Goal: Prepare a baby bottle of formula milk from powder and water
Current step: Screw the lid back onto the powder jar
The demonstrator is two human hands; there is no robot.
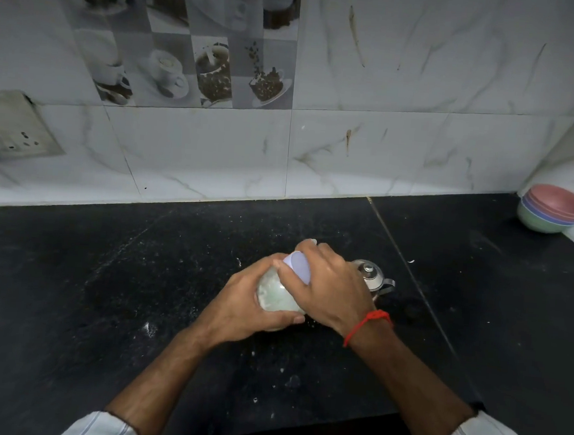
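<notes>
The baby bottle (274, 293) is clear with a milky white coating inside and a lilac cap (298, 265). It is held above the middle of the black counter (101, 288), tilted with the cap pointing up and away. My left hand (237, 304) grips the bottle's body from below and the left. My right hand (331, 286) grips the cap end from above, with a red thread round its wrist. Much of the bottle is hidden by both hands.
A small steel kettle (373, 275) stands just behind my right hand. Stacked coloured bowls (552, 210) sit in the far right corner. White specks and spilled powder dot the counter. A tiled wall with a socket plate (11, 130) runs along the back.
</notes>
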